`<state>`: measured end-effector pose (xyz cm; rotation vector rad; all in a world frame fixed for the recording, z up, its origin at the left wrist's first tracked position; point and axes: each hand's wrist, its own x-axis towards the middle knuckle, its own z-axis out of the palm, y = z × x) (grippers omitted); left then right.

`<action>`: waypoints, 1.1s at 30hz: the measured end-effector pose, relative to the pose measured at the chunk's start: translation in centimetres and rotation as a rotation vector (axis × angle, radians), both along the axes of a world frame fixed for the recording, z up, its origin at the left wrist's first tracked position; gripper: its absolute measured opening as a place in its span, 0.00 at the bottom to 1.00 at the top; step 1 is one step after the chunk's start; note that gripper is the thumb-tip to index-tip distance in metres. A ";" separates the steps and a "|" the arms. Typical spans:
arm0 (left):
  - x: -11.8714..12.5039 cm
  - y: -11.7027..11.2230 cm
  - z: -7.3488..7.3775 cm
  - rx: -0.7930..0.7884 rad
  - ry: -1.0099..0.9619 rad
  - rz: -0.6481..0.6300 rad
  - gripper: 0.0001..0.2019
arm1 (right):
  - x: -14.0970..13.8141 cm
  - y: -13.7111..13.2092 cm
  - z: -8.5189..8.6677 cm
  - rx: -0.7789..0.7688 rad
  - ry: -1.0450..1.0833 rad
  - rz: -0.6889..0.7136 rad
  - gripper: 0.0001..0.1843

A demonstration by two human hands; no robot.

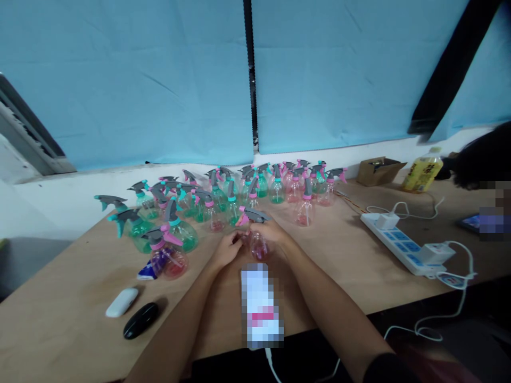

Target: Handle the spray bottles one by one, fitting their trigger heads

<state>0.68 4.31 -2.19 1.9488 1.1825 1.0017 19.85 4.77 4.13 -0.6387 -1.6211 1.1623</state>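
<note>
A clear pink spray bottle (260,250) with a grey and pink trigger head is held between my two hands near the middle of the table. My right hand (266,231) closes round its neck from the right, just under the head. On the other side, my left hand (230,247) has its fingers curled in against the bottle; their tips are small and partly hidden. Right below the bottle lies a blurred-out phone (261,306) with a white cable. To the left, another pink spray bottle (171,260) stands by a blue packet (148,270).
Behind my hands stand several green and pink spray bottles (277,191). At left lie a white case (122,302) and a black oval object (141,321). On the right are a power strip (399,244), a cardboard box (379,173) and a yellow drink bottle (423,173). A person is at far right.
</note>
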 end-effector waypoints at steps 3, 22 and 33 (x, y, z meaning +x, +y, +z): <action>-0.1 0.0 0.0 0.010 0.011 0.003 0.13 | -0.1 -0.2 0.0 -0.053 0.096 0.064 0.11; 0.2 -0.1 0.5 0.017 -0.007 -0.004 0.14 | -1.0 -0.1 -0.6 -0.048 0.144 0.012 0.11; -0.1 0.1 0.0 -0.009 0.072 0.023 0.15 | -0.7 0.7 -1.9 0.239 -0.242 -0.919 0.19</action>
